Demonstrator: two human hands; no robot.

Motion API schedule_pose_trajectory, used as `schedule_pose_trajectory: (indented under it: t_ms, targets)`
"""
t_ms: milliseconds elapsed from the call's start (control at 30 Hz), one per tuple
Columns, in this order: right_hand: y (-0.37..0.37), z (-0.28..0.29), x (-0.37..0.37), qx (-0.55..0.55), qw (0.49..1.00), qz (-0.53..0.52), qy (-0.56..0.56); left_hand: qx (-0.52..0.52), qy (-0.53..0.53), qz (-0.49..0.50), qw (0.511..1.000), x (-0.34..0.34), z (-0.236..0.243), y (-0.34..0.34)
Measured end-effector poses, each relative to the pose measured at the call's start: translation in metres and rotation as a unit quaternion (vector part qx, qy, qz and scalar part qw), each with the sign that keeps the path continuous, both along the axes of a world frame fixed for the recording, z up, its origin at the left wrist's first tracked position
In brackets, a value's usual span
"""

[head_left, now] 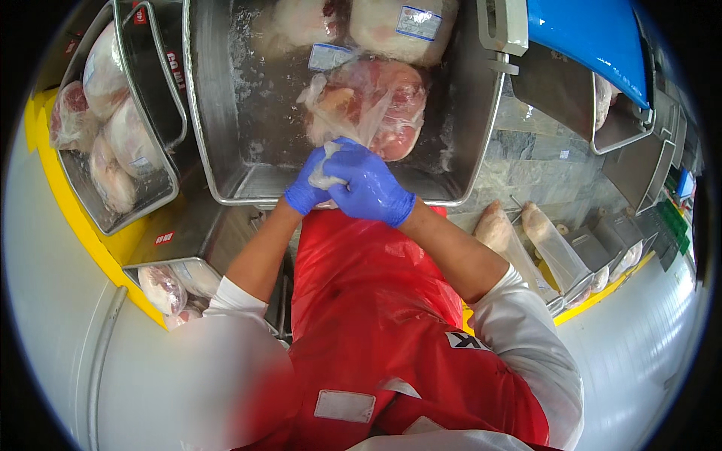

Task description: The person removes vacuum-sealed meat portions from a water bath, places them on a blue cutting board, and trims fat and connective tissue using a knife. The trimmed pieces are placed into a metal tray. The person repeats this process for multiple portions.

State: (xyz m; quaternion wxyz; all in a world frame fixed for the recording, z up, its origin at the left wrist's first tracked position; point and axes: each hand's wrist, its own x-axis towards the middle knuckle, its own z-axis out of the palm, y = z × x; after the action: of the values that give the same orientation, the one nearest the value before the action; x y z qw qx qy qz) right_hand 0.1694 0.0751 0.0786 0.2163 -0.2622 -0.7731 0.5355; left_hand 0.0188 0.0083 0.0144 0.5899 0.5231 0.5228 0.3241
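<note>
My left hand [307,183] and my right hand [366,183], both in blue gloves, are closed together on the gathered neck of a clear plastic bag [326,177]. The bag stretches away from me around a large cut of raw meat [396,113], pink with pale fat. That meat lies in a deep metal tub [214,128], just inside its near edge. My hands are over the near rim. Behind it sit two more bagged pieces, one a pale bagged cut [398,34] with a white label [419,23]. Another label [329,56] lies beside the bagged meat.
Several bagged cuts [124,113] fill a metal tub at the left, with another tub [199,225] below it. A blue cover or lid [587,45] stands at the upper right. Bagged pieces [553,240] hang over a bin at the right, by a yellow rail [71,203] on the left wall.
</note>
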Motion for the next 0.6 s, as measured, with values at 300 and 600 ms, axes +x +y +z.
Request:
schedule_pose_trajectory:
  t_ms: [300,600]
  targets:
    - [0.022,-0.148,0.096,-0.336,0.832,-0.424,-0.126,-0.093,0.091,0.146,0.981,0.028,0.024,-0.078]
    - [0.097,-0.294,0.036,-0.207,0.865,-0.331,-0.315,-0.16,0.002,0.031,0.987,0.024,0.062,-0.111]
